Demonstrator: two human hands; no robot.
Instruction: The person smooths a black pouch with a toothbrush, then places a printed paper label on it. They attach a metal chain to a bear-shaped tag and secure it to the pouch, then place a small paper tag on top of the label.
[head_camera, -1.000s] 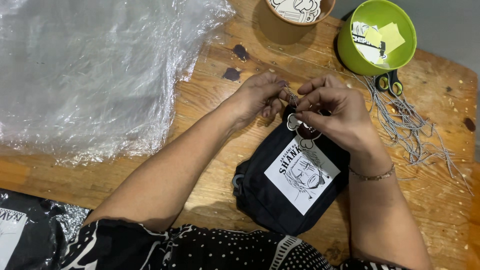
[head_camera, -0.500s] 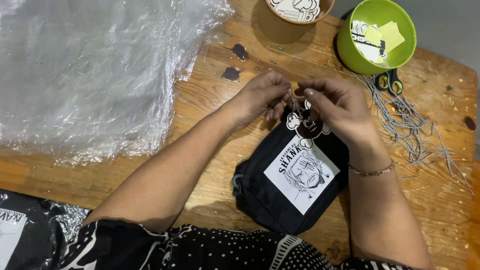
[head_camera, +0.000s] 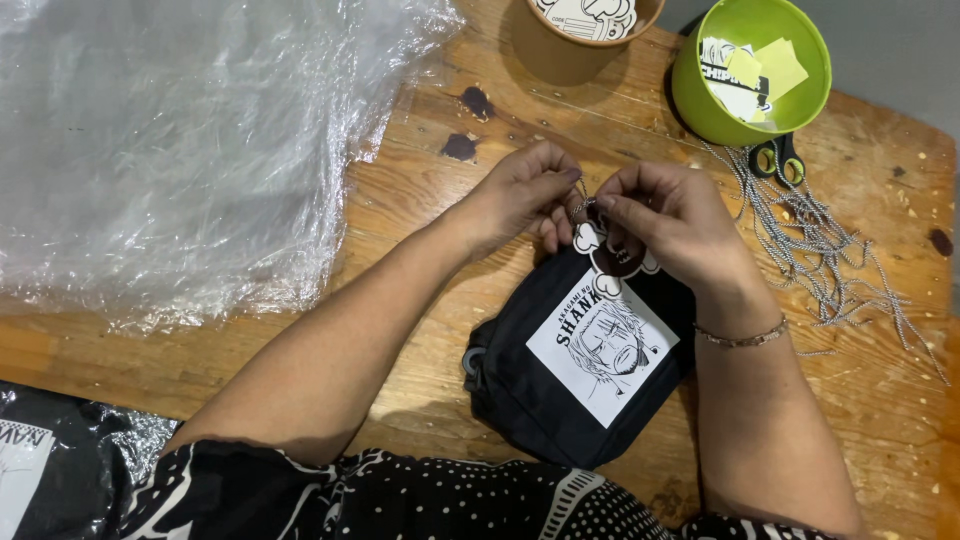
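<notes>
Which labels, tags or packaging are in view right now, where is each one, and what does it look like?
Label: white square with a black line drawing, on the black pouch at centre.
Charm tag: brown and white cut-out, between the left hand and right hand.
Plastic bags: clear crinkled sheets, top left.
Paper slips: yellow and white, in the green bowl.
Bagged item: black, bottom left.
</notes>
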